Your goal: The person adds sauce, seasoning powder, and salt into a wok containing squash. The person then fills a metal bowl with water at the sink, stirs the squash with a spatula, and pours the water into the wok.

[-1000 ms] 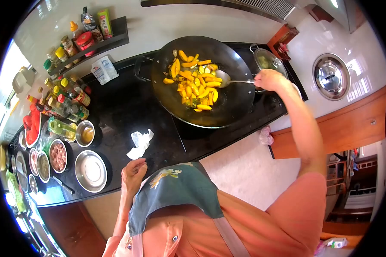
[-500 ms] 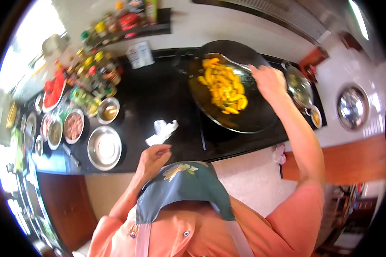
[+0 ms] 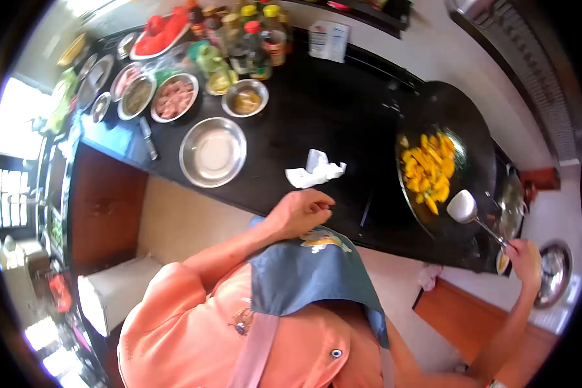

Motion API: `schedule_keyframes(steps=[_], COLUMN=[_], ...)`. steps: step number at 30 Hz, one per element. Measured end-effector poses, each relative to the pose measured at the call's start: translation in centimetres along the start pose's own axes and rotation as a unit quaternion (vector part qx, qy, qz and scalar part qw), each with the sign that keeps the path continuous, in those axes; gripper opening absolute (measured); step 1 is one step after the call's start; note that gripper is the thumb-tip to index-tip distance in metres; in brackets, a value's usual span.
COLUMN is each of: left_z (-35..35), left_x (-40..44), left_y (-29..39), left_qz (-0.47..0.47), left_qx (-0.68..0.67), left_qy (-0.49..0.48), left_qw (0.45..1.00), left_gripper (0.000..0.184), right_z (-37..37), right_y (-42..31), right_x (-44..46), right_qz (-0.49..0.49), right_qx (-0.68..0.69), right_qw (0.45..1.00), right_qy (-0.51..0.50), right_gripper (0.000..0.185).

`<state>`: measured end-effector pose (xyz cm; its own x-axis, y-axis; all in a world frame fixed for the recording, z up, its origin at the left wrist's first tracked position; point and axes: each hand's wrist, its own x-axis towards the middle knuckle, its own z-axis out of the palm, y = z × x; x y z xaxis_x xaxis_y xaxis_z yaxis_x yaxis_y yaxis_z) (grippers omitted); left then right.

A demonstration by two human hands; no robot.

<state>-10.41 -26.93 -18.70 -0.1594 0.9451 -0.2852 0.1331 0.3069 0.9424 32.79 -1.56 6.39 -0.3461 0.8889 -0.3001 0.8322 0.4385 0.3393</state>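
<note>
My right hand (image 3: pixel 525 262) is wrapped round the handle of a metal wok spatula (image 3: pixel 462 207). The spatula's blade is at the near side of the black wok (image 3: pixel 475 139), apart from the yellow-orange sliced pieces (image 3: pixel 427 169) inside. These pieces look like pumpkin or a similar vegetable and lie heaped toward the wok's left side. My left hand (image 3: pixel 304 212) is at the counter's front edge, its fingers curled in with nothing visible in them. Just beyond it lies a crumpled white tissue (image 3: pixel 315 171).
On the left of the black counter (image 3: pixel 291 123) stand an empty steel bowl (image 3: pixel 213 152), a bowl of raw meat pieces (image 3: pixel 174 98), a small bowl of yellowish liquid (image 3: pixel 246 98), a knife (image 3: pixel 148 138) and several bottles (image 3: pixel 255 48). A steel lid (image 3: pixel 553 275) is at the far right.
My view has turned left, so the counter appears shifted right. My right hand has drawn the spatula out of the slices toward the wok's near right side. My left hand remains curled near the tissue.
</note>
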Motion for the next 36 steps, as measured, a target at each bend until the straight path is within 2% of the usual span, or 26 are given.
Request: schedule_keyframes(steps=[1, 2, 3, 5, 6, 8, 9, 11, 15, 17, 21, 23, 27, 29, 31, 35, 36], left_z=[-0.1, 0.0, 0.0, 0.2, 0.2, 0.6, 0.6, 0.7, 0.7, 0.7, 0.7, 0.7, 0.4, 0.3, 0.3, 0.6, 0.6], left_x=[-0.1, 0.4, 0.7, 0.8, 0.9, 1.3, 1.2, 1.3, 1.5, 1.8, 1.7, 1.4, 1.2, 1.2, 1.1, 1.4, 1.4], left_y=[0.1, -1.3, -1.6, -0.6, -0.4, -0.4, 0.0, 0.5, 1.6, 1.0, 0.5, 0.7, 0.5, -0.1, 0.0, -0.3, 0.0], left_qz=[-0.027, 0.009, -0.014, -0.016, -0.008, -0.001, -0.003, 0.005, -0.012, 0.0, 0.011, 0.001, -0.007, -0.008, -0.01, 0.0, -0.003], left_qx=[-0.035, -0.024, -0.028, -0.027, 0.001, 0.017, 0.02, 0.023, 0.035, 0.031, 0.037, 0.026, 0.018, 0.011, 0.012, -0.004, 0.002], left_qy=[-0.003, -0.001, -0.008, 0.004, 0.008, -0.002, -0.006, -0.017, -0.024, -0.018, -0.01, -0.006, 0.011, 0.018, 0.015, -0.005, -0.004], left_qw=[0.999, 1.0, 0.999, 1.0, 1.0, 1.0, 1.0, 1.0, 0.999, 0.999, 0.999, 1.0, 1.0, 1.0, 1.0, 1.0, 1.0], left_gripper=[0.031, 0.031, 0.031, 0.031, 0.031, 0.034, 0.034, 0.034, 0.03, 0.031, 0.033, 0.031, 0.032, 0.032, 0.032, 0.032, 0.032], right_z=[-1.0, 1.0, 3.6, 1.4, 2.7, 6.9, 7.2, 9.2, 5.0, 2.0, -3.8, -3.7, -3.1, -0.5, 4.0, 4.4, 3.7], right_y=[1.0, 3.2, 5.6, 0.5, 0.0, -0.5, -2.5, -4.9, -6.6, -4.8, -1.4, 0.2, -1.1, -2.1, -2.8, -6.4, -6.0], right_x=[-0.3, 0.3, 1.2, 1.9, 3.7, 6.3, 7.1, 8.4, 5.7, 3.7, 0.9, 0.9, 2.5, 4.5, 7.3, 8.8, 8.7], right_qz=[0.023, 0.002, -0.016, 0.013, 0.036, -0.036, 0.022, 0.04, 0.046, -0.012, 0.07, 0.078, 0.091, 0.042, 0.044, 0.028, 0.018], right_qx=[0.005, 0.023, 0.039, 0.147, 0.148, 0.173, 0.178, 0.217, 0.193, 0.184, 0.173, 0.155, 0.125, 0.167, 0.265, 0.265, 0.246], right_qw=[0.997, 0.998, 0.998, 0.985, 0.98, 0.984, 0.983, 0.975, 0.975, 0.975, 0.981, 0.98, 0.958, 0.959, 0.947, 0.964, 0.969], right_qy=[-0.073, -0.057, -0.041, -0.085, -0.128, -0.009, -0.029, 0.024, 0.097, 0.121, -0.051, -0.102, -0.24, -0.227, -0.178, -0.013, -0.008], right_gripper=[0.021, 0.023, 0.027, 0.027, 0.026, 0.029, 0.032, 0.035, 0.034, 0.035, 0.034, 0.033, 0.031, 0.03, 0.031, 0.034, 0.034])
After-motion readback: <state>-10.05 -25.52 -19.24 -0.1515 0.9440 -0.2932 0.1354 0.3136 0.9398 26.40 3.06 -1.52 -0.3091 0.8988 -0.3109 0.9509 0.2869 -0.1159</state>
